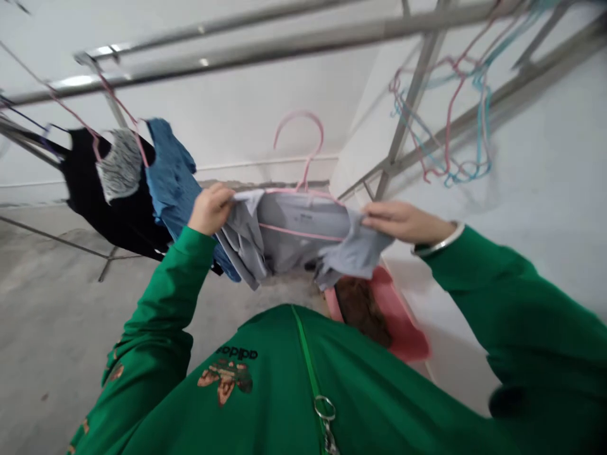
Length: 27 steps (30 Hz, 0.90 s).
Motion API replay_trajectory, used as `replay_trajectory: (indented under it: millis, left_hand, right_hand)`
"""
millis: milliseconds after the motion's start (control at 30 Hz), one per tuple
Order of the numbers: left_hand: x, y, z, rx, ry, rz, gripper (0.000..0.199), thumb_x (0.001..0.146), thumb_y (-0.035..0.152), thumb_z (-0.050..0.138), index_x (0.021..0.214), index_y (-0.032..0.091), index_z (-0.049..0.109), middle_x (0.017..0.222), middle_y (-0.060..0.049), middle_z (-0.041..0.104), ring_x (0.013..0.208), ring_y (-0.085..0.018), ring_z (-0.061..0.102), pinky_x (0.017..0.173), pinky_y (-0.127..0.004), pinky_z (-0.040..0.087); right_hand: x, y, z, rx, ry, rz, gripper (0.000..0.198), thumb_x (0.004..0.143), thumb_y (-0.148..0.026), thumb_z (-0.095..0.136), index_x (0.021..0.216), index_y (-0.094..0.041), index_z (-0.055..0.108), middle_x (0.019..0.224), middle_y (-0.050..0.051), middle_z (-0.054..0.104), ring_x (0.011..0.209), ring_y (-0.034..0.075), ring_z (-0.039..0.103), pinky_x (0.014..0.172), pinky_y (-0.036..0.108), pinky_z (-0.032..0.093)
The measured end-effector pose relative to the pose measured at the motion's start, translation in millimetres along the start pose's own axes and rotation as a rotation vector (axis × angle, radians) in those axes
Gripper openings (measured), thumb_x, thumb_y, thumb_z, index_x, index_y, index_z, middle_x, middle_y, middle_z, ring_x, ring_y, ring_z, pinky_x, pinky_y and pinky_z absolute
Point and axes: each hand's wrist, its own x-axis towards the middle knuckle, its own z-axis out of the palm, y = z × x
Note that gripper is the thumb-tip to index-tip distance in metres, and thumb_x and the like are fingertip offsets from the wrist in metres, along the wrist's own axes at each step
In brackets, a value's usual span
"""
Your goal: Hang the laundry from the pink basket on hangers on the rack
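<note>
A light grey shirt (303, 218) hangs on a pink hanger (318, 146) in front of me, the hanger's hook pointing up and apart from the rail. My left hand (211, 207) is closed on the shirt's left shoulder. On the other side, my right hand (403, 221) pinches the right shoulder between thumb and fingers. The hanger's shoulder ends are covered by the cloth, while its lower bar shows through the neck opening.
Metal rails (237, 57) of a drying rack cross above. A blue garment (173, 170) and a black garment (88, 183) hang at left. Bare pink and blue hangers (450, 126) hang at right. Below stands a pink basin (403, 316) with brown contents, beside the white wall (545, 158).
</note>
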Motion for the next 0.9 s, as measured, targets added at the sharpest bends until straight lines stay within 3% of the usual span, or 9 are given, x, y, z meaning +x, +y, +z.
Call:
replay_trajectory:
  millis: [167, 267, 433, 633, 767, 900]
  left_hand:
    - [0.4, -12.7, 15.3, 0.087, -0.005, -0.1, 0.021, 0.085, 0.02, 0.051, 0.098, 0.018, 0.067, 0.101, -0.011, 0.068, 0.099, -0.025, 0.064, 0.082, -0.038, 0.048]
    - [-12.5, -13.6, 17.6, 0.1, 0.065, -0.174, 0.023, 0.087, 0.021, 0.055, 0.108, 0.019, 0.064, 0.115, -0.013, 0.064, 0.11, -0.026, 0.061, 0.089, -0.039, 0.049]
    - [-63.4, -4.5, 23.4, 0.041, 0.095, -0.217, 0.023, 0.092, 0.024, 0.047, 0.11, 0.02, 0.061, 0.117, -0.014, 0.063, 0.111, -0.027, 0.061, 0.089, -0.041, 0.051]
    - [-134.3, 9.3, 52.8, -0.1, 0.081, -0.273, 0.019, 0.093, 0.025, 0.045, 0.102, 0.022, 0.061, 0.106, -0.012, 0.064, 0.099, -0.024, 0.065, 0.084, -0.039, 0.055]
    - [-166.3, 13.1, 71.1, -0.201, 0.081, -0.307, 0.017, 0.092, 0.024, 0.045, 0.098, 0.021, 0.061, 0.101, -0.011, 0.065, 0.089, -0.021, 0.066, 0.08, -0.036, 0.057]
    - [-189.6, 11.1, 76.8, -0.229, 0.115, -0.321, 0.017, 0.092, 0.023, 0.045, 0.096, 0.018, 0.061, 0.096, -0.01, 0.065, 0.082, -0.019, 0.066, 0.076, -0.033, 0.056]
  right_hand:
    - [-3.4, -14.0, 21.4, 0.594, 0.0, 0.338, 0.047, 0.067, -0.067, 0.072, 0.07, -0.02, 0.065, 0.057, 0.0, 0.058, 0.05, 0.012, 0.051, 0.048, 0.024, 0.04]
    - [6.5, -25.5, 28.3, 0.784, 0.048, 0.441, 0.045, 0.06, -0.06, 0.081, 0.069, -0.019, 0.065, 0.061, 0.001, 0.062, 0.051, 0.012, 0.054, 0.05, 0.023, 0.042]
    - [48.2, -47.6, 38.6, 0.81, 0.159, 0.326, 0.04, 0.061, -0.054, 0.083, 0.067, -0.02, 0.065, 0.061, 0.001, 0.063, 0.053, 0.012, 0.054, 0.05, 0.024, 0.042]
    - [128.7, -66.3, 64.7, 0.813, 0.314, 0.141, 0.044, 0.061, -0.057, 0.08, 0.071, -0.019, 0.062, 0.062, -0.001, 0.061, 0.059, 0.013, 0.055, 0.059, 0.026, 0.046]
    - [194.1, -73.9, 93.1, 0.742, 0.404, 0.059, 0.042, 0.065, -0.054, 0.074, 0.063, -0.019, 0.052, 0.056, -0.005, 0.048, 0.055, 0.009, 0.041, 0.056, 0.023, 0.037]
    - [245.1, -84.3, 123.9, 0.605, 0.487, 0.049, 0.033, 0.078, -0.039, 0.059, 0.058, -0.019, 0.041, 0.053, -0.007, 0.034, 0.054, 0.008, 0.029, 0.054, 0.024, 0.026]
